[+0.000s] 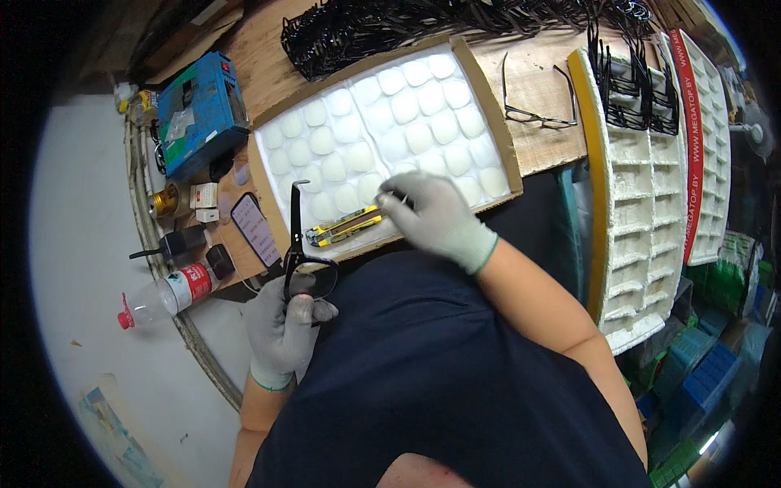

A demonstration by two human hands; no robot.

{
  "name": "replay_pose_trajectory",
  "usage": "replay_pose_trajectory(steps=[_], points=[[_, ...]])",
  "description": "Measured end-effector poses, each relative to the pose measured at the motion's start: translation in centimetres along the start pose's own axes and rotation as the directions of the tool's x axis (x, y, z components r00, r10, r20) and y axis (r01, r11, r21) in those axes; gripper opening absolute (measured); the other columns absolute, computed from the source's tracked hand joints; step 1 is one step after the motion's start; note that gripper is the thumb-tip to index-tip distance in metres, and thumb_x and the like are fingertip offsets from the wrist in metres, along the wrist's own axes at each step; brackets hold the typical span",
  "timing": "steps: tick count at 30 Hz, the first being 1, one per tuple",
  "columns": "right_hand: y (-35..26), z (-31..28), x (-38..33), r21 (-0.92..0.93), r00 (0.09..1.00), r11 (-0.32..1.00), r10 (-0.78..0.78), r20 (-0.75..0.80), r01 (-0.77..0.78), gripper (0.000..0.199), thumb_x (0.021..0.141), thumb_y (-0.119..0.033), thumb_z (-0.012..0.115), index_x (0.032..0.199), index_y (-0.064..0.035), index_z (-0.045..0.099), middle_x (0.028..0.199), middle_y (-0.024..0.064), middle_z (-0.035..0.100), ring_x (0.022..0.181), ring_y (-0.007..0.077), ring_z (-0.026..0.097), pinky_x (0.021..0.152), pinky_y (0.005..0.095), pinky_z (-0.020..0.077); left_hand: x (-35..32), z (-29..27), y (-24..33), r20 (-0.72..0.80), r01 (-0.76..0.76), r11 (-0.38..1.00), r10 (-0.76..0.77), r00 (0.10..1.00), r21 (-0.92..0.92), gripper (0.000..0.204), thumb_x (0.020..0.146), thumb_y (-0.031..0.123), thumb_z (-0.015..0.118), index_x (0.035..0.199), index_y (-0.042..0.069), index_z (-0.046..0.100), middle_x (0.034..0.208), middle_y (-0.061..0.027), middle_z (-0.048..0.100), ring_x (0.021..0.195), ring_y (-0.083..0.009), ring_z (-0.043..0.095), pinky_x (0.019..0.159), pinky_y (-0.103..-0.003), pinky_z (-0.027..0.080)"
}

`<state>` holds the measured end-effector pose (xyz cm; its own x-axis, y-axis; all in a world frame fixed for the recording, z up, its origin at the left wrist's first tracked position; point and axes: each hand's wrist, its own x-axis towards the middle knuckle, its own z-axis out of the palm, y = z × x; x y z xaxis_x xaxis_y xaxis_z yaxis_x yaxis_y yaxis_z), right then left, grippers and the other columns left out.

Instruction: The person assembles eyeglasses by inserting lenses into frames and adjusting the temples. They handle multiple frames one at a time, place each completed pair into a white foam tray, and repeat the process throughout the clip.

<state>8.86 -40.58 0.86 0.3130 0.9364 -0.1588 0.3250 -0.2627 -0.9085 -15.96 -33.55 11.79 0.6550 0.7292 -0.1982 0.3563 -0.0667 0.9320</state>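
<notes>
Left hand (281,325) clamped on black glasses (305,264) below tray (488,114); right hand (431,215) pinching yellow knife (346,228) at its near edge.

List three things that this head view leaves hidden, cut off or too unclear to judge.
1. Head view: the right hand covers what its fingertips pinch above the yellow utility knife.
2. The left hand covers the lower rim of the black glasses frame.
3. The pile of black frames is cut off by the top edge, too tangled to count.

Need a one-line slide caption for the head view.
Gloved left hand holds black eyeglass frame; right hand reaches over lens tray by yellow utility knife.
</notes>
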Motion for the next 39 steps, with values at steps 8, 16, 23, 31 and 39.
replay_pose_trajectory(steps=[8, 16, 23, 31, 39], points=[[3.2, 0.7, 4.1, -0.730, 0.984, 0.674, 0.178, 0.008, -0.115, 0.029, 0.088, -0.020, 0.067, 0.111, -0.0029, 0.068, 0.116, 0.0176, 0.064, 0.105, 0.0334, 0.067, 0.086, 0.0425, 0.0570, 0.4, -0.3, -0.2, -0.013, 0.059, 0.992, -0.061, 0.998, -0.116, 0.023, 0.105, 0.011, 0.051, 0.117, -0.008, 0.057, 0.077, -0.0126, 0.070, 0.071, -0.0173, 0.070, 0.073, -0.034, 0.060], [3.5, 0.8, 2.6, -0.582, 0.990, 0.801, 0.121, -0.067, -0.137, 0.030, 0.087, -0.012, 0.065, 0.114, -0.0007, 0.065, 0.116, 0.0191, 0.061, 0.107, 0.0344, 0.066, 0.090, 0.0423, 0.0573, 1.6, 0.7, -1.5, 0.059, 0.075, 0.996, -0.073, 0.996, -0.043, 0.026, 0.107, 0.017, 0.049, 0.120, -0.005, 0.055, 0.082, -0.0117, 0.069, 0.077, -0.0188, 0.069, 0.077, -0.035, 0.058], [3.5, 1.2, 3.7, -0.547, 0.982, 0.822, 0.189, 0.001, -0.157, 0.033, 0.089, -0.013, 0.064, 0.120, -0.0022, 0.061, 0.115, 0.0228, 0.065, 0.107, 0.0354, 0.067, 0.090, 0.0438, 0.0564, 2.2, 0.7, -1.4, 0.117, 0.120, 0.993, -0.120, 0.986, 0.008, 0.030, 0.108, 0.019, 0.047, 0.123, -0.006, 0.052, 0.089, -0.0141, 0.070, 0.084, -0.0208, 0.070, 0.082, -0.034, 0.057], [5.8, -7.6, 1.2, -0.450, 0.899, 0.808, 0.209, -0.385, -0.380, 0.024, 0.090, -0.012, 0.065, 0.113, -0.0063, 0.067, 0.098, 0.0190, 0.074, 0.090, 0.0371, 0.072, 0.084, 0.0444, 0.0570, 1.4, 0.0, -3.1, 0.074, 0.078, 0.997, -0.078, 0.994, 0.009, 0.030, 0.107, 0.017, 0.046, 0.123, -0.006, 0.053, 0.092, -0.0159, 0.073, 0.085, -0.0197, 0.070, 0.080, -0.033, 0.055], [6.9, -8.1, 2.3, -0.684, 0.945, 0.656, 0.162, -0.285, -0.319, 0.016, 0.089, -0.008, 0.061, 0.103, -0.0030, 0.067, 0.104, 0.0230, 0.066, 0.098, 0.0413, 0.068, 0.088, 0.0472, 0.0553, 2.4, 0.5, -1.6, 0.136, 0.123, 0.992, -0.128, 0.983, 0.041, 0.031, 0.108, 0.019, 0.045, 0.124, -0.007, 0.055, 0.095, -0.0163, 0.072, 0.092, -0.0212, 0.071, 0.086, -0.033, 0.056]])
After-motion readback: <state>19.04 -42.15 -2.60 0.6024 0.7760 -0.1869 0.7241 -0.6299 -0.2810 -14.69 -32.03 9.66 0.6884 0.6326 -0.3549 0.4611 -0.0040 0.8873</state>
